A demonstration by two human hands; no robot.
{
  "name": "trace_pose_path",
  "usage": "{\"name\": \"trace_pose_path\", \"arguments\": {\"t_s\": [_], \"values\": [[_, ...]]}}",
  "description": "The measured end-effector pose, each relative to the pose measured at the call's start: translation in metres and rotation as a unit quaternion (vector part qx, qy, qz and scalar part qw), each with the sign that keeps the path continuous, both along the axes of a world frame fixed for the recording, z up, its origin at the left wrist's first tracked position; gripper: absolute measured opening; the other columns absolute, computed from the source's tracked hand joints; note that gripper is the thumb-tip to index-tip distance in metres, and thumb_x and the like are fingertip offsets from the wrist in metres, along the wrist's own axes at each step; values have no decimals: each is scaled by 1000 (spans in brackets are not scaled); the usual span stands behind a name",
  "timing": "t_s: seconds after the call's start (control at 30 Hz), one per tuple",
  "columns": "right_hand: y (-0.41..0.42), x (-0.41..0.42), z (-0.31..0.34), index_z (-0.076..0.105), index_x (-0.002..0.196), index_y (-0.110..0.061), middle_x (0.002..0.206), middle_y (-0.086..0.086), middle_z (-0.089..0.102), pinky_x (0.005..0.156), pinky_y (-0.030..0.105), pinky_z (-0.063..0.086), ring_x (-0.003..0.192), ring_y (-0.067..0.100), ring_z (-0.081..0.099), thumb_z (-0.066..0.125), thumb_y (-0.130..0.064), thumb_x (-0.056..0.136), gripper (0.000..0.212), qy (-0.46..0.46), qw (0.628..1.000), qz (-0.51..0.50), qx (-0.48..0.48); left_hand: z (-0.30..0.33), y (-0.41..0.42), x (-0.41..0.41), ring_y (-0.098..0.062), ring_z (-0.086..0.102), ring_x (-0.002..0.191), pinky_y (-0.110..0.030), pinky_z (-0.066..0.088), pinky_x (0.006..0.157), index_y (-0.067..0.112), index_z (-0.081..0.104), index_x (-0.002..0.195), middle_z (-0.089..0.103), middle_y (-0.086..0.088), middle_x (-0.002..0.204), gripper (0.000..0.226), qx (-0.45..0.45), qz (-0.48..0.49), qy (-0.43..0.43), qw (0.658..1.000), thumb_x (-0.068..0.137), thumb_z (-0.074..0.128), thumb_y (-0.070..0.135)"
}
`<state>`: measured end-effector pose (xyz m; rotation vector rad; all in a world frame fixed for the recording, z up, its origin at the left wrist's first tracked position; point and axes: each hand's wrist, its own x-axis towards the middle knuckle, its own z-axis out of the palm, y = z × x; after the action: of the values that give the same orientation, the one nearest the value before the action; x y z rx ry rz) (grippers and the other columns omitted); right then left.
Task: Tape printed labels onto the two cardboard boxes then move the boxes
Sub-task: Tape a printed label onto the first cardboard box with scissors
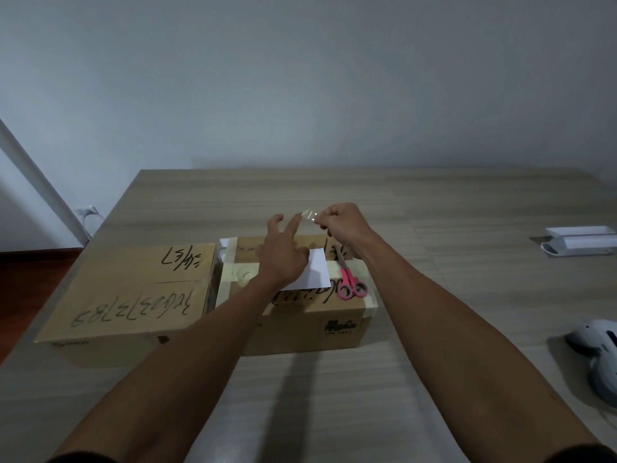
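Right hand pinches flimsy, sticky tape; left hand spread, fingertip touching it—hold the ends only.

From my remote view, the left hand covers the left part of the white paper label and the brown cardboard box top beneath. The printed box logo is too blurred to read. The frame's right edge cuts off the white-and-grey handheld device and white tray.
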<state>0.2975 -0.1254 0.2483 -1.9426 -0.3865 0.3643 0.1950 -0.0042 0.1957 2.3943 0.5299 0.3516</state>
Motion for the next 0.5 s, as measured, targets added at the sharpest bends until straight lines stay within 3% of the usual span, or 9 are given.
{"name": "trace_pose_path", "arguments": {"t_s": [0.07, 0.13, 0.2, 0.27, 0.33, 0.37, 0.43, 0.5], "values": [[-3, 3, -2, 64, 88, 20, 77, 24, 59, 65, 19, 49, 69, 22, 52, 68, -9, 95, 30, -25, 999, 17, -30, -5, 3, 3, -31, 58, 118, -55, 40, 109, 19, 34, 156, 18, -6, 162, 72, -28, 55, 24, 998, 91, 63, 33], [-7, 4, -4, 58, 70, 7, 67, 23, 49, 83, 25, 55, 63, 21, 51, 66, -6, 95, 30, -47, 997, 38, -49, -9, 10, 6, -31, 56, 125, -53, 42, 110, 12, 51, 143, 27, -8, 156, 69, -117, 66, 6, 991, 85, 60, 46], [-11, 5, -5, 53, 68, -5, 65, 12, 41, 88, 28, 53, 57, 18, 44, 65, -5, 96, 30, -56, 995, 61, -60, -11, 16, 11, -35, 58, 121, -50, 48, 104, 14, 72, 105, 45, -24, 140, 47, -186, 46, -40, 981, 83, 62, 55], [-15, 7, -8, 55, 69, -3, 69, 11, 43, 80, 26, 54, 59, 17, 44, 66, -6, 95, 28, -59, 993, 77, -73, -9, 18, 15, -37, 65, 98, -47, 54, 91, 11, 69, 69, 61, -31, 103, 44, -241, 36, -81, 967, 86, 70, 51], [-18, 10, -11, 61, 79, 12, 75, 13, 54, 72, 24, 52, 69, 18, 53, 67, -9, 95, 27, -58, 991, 86, -84, -2, 16, 16, -26, 61, 68, -30, 57, 74, -2, 62, 63, 56, -17, 67, 50, -284, 18, -112, 952, 89, 75, 38], [-18, 12, -13, 65, 88, 14, 79, 14, 58, 68, 23, 51, 72, 18, 56, 68, -10, 95, 26, -56, 990, 89, -88, -1, 15, 16, -20, 62, 65, -20, 54, 68, 0, 63, 62, 60, -8, 64, 46, -290, 8, -120, 949, 91, 75, 33], [-20, 14, -15, 68, 94, 13, 83, 14, 63, 65, 20, 49, 73, 15, 59, 68, -10, 95, 23, -52, 990, 93, -91, -1, 12, 18, -3, 69, 68, -8, 50, 62, 9, 75, 71, 72, 1, 73, 26, -298, 2, -118, 947, 91, 77, 26], [-23, 15, -16, 70, 93, 13, 84, 15, 67, 65, 20, 49, 69, 11, 60, 69, -8, 94, 21, -49, 990, 98, -93, -3, 11, 21, 4, 69, 71, -7, 49, 60, 7, 80, 85, 77, 0, 85, 15, -293, -4, -115, 949, 90, 78, 21]]}}
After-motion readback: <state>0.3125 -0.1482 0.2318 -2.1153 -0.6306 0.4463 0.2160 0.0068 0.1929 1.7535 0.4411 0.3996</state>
